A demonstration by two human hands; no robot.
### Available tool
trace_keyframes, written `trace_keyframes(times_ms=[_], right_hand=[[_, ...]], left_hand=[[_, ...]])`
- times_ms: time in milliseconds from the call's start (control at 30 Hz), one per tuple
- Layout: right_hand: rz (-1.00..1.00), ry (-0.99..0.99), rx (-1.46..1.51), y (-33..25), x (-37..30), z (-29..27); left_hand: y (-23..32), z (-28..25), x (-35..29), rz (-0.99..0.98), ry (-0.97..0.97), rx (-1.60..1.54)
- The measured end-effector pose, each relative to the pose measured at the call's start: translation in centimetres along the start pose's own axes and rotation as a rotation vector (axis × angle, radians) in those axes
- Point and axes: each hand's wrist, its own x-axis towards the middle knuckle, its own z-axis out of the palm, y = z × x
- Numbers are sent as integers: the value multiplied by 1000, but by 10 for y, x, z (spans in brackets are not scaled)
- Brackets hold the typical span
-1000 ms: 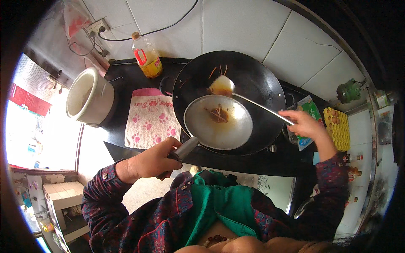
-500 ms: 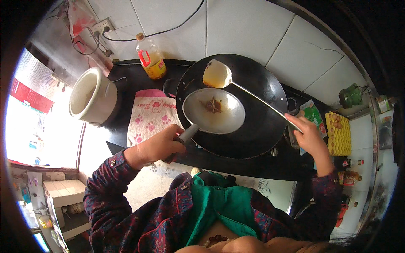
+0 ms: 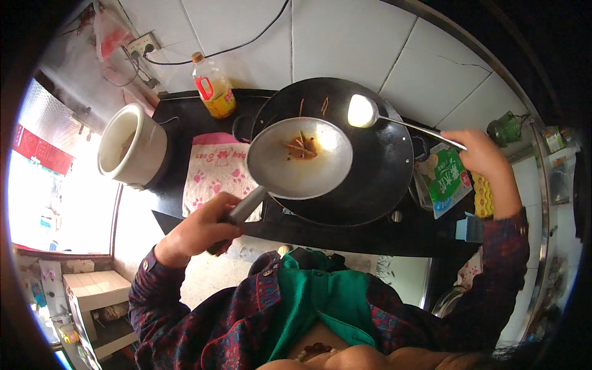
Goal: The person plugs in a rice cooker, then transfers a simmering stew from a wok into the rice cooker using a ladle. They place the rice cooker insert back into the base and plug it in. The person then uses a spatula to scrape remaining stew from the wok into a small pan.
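My left hand (image 3: 203,231) is closed round the grey handle of a round metal scoop (image 3: 290,182), held over the left part of a big black wok (image 3: 376,185). Brown pieces, some like thin sticks, lie in a little yellowish liquid (image 3: 303,148) in the scoop. My right hand (image 3: 478,157) grips the end of a long-handled metal spatula (image 3: 364,112), its shiny blade over the wok's far right side. A few thin brown bits (image 3: 325,106) cling to the wok's far wall. The scoop hides part of the wok.
An oil bottle (image 3: 217,98) stands behind left, near a white pot (image 3: 145,148). A pink-and-white towel (image 3: 213,172) lies left of the wok. To the right are a green package (image 3: 450,179) and a yellow egg tray (image 3: 483,197). A tiled wall (image 3: 339,43) rises behind.
The spatula has moved right, away from the scoop, and its blade no longer shows yellowish liquid. My right hand has gone outward and farther away. The scoop has shifted slightly left.
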Motion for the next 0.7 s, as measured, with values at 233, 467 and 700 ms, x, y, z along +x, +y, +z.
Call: trace_keyframes(times_ms=[233,467,700], right_hand=[[-256,-31,-75,-40,63,2],[-436,113,-429,-129,31,-1],[-561,243,-628,-152,-33,-4]], left_hand=[[-21,4,-95,-2,226,-102],[-61,24,-146,-137,454,-92],[-99,23,-135,-212,467,-23]])
